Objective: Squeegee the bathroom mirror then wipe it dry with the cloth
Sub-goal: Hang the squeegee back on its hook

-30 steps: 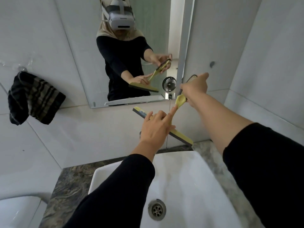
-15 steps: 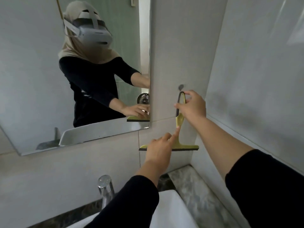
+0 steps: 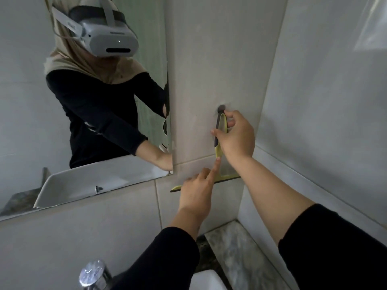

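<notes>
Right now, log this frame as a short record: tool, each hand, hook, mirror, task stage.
tool: yellow squeegee, blade down, flat against the tiled wall right of the mirror
right hand: grips the handle's top loop, at the wall hook
left hand: index finger extended, touching the handle stem
hook: dark, round, on the tile
cloth: not in view
task stage: squeegee is off the mirror; looks like it is at the hook for hanging

Squeegee (image 3: 219,141) hemmed: mirror (image 3: 62,143) edge left, side wall (image 3: 324,101) close right.
</notes>
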Demonstrator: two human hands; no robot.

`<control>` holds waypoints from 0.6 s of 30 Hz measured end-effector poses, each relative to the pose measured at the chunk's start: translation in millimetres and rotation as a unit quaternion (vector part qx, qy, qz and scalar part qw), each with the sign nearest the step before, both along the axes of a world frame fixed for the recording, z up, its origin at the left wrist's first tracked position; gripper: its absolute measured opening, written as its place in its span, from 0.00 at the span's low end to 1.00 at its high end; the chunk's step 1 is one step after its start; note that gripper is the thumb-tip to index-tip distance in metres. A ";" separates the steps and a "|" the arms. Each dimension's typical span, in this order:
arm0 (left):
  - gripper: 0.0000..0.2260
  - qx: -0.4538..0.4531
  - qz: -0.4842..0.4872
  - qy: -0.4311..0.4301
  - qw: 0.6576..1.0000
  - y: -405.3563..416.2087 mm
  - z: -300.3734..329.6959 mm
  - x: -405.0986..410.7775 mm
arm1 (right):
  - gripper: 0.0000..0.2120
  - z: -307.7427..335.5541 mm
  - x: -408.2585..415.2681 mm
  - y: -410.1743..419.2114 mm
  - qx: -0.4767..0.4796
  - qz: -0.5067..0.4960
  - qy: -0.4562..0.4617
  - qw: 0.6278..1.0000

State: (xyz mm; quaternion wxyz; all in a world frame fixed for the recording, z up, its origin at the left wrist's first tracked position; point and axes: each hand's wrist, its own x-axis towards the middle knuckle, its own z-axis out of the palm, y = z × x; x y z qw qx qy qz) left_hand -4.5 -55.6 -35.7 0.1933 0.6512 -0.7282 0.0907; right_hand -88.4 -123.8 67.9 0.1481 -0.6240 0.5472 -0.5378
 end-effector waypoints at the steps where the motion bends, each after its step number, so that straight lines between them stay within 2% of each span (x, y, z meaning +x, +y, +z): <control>1: 0.41 0.006 -0.002 0.002 1.000 -2.4 -1.3 0.7 | 0.19 -1.8 1.3 -0.2 -0.002 -0.001 0.003 1.000; 4: 0.41 0.029 -0.014 0.028 0.999 -6.6 -2.6 4.7 | 0.21 -2.4 3.9 -0.7 0.012 0.005 0.018 1.000; 7: 0.40 0.030 -0.029 0.052 0.998 3.5 3.3 11.8 | 0.30 0.3 1.9 9.4 0.040 0.027 0.034 0.998; 10: 0.34 0.058 -0.020 0.073 0.995 19.4 16.4 26.1 | 0.38 -6.1 1.3 23.0 0.135 0.018 0.072 0.988; 14: 0.21 0.127 0.012 0.087 0.988 65.3 38.6 61.8 | 0.27 -14.2 18.8 65.5 0.260 0.041 0.239 0.935; 18: 0.17 0.223 0.056 0.099 0.968 123.9 60.6 109.0 | 0.23 -1.1 58.3 120.0 0.290 0.154 0.368 0.870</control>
